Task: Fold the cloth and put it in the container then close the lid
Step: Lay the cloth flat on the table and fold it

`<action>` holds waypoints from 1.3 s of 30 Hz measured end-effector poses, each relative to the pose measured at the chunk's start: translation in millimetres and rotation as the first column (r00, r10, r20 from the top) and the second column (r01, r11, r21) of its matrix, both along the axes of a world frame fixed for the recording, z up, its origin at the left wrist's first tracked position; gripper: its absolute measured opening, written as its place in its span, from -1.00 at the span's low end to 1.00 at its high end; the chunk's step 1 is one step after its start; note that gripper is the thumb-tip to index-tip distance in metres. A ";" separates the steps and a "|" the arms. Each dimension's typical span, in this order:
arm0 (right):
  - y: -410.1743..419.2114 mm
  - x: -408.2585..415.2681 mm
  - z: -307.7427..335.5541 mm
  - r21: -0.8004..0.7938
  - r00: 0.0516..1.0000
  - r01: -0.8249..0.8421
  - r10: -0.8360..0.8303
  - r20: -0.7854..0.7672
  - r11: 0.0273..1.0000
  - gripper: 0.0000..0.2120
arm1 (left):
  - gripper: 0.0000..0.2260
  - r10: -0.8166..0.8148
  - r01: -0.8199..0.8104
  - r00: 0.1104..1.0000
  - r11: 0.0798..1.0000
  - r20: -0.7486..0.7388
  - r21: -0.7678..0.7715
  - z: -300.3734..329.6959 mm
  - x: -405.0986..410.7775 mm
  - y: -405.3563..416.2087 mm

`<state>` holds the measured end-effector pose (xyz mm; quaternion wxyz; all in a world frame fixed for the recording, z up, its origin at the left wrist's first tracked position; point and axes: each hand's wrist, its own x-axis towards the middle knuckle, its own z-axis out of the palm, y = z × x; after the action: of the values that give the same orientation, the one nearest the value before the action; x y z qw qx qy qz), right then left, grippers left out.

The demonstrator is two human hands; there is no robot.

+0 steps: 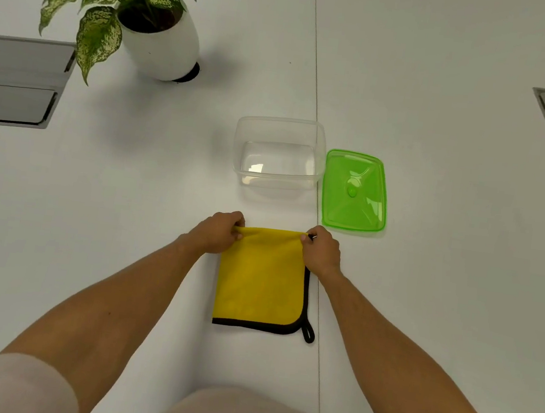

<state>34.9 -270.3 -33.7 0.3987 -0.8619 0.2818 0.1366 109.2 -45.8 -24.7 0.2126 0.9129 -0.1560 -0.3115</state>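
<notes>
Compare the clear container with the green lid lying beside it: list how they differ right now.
The container is colourless and see-through; the lid is bright translucent green. The container is a deep open tub with tall walls, and looks empty; the lid is a shallow flat piece with a small knob at its centre. The container sits farther left, the lid at its right side, a little nearer the person. Both are rounded rectangles resting on the white table, untouched by either hand.

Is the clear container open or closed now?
Open. The clear container has no cover; the green lid lies flat on the table beside it.
</notes>
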 end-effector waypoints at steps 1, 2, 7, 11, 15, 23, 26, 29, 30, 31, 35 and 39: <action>0.6 -0.1 0.5 -0.004 1.000 -0.005 0.005 0.010 1.000 -0.82 | -0.82 -0.001 0.001 1.000 1.000 0.015 0.014 0.1 -0.7 1.0; 1.2 -0.2 1.8 -0.015 1.000 -0.009 0.010 0.021 1.000 -0.85 | -0.83 0.007 -0.007 0.999 1.000 0.034 0.026 -0.1 -1.6 1.2; 7.0 -2.1 7.1 -0.189 0.987 -0.145 0.154 0.033 0.971 -0.80 | -0.86 0.103 -0.105 0.991 0.994 0.085 0.028 -7.2 -11.4 -4.2; 14.4 -9.7 -0.6 -0.335 0.957 -0.253 0.285 0.050 0.908 -0.70 | -0.71 0.214 -0.216 0.970 0.976 0.112 0.003 -8.9 -18.8 -6.2; 14.9 -13.5 0.1 -0.266 0.994 -0.094 0.108 0.036 0.959 -0.65 | -0.53 0.398 -0.395 0.913 0.917 0.086 -0.057 -5.8 -28.4 -6.2; 16.6 -48.9 9.2 -0.063 0.982 -0.007 -0.005 -0.189 0.998 -0.58 | -0.50 0.603 -0.607 0.792 0.795 -0.096 -0.006 -9.4 -67.3 -3.7; 20.8 -61.3 6.4 -0.026 0.979 0.005 -0.010 -0.206 1.000 -0.58 | -0.51 0.620 -0.663 0.731 0.745 -0.285 -0.080 -11.7 -77.6 1.5; 19.8 -60.1 8.7 0.122 0.975 0.114 -0.088 -0.205 0.986 -0.62 | -0.53 0.552 -0.690 0.687 0.700 -0.472 -0.186 -7.7 -80.9 8.1; 18.7 -58.5 9.8 0.162 0.972 0.137 -0.100 -0.214 0.977 -0.66 | -0.52 0.529 -0.688 0.685 0.696 -0.501 -0.206 -5.7 -80.9 9.9; 17.4 -56.9 10.5 0.200 0.970 0.144 -0.099 -0.220 0.969 -0.70 | -0.52 0.507 -0.679 0.691 0.700 -0.515 -0.221 -3.9 -80.8 11.0; 15.7 -55.6 8.3 0.301 0.968 0.141 -0.068 -0.243 0.943 -0.78 | -0.58 0.460 -0.669 0.691 0.700 -0.557 -0.252 1.4 -83.0 10.3; 21.1 -57.8 7.6 0.369 0.965 0.190 -0.105 -0.240 0.910 -0.81 | -0.59 0.460 -0.701 0.665 0.657 -0.588 -0.278 3.6 -88.5 9.3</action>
<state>-22.9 -249.2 -26.1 0.5380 -0.7219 0.3551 0.2515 20.7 -36.6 -21.1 0.5549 0.7247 0.1386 -0.3842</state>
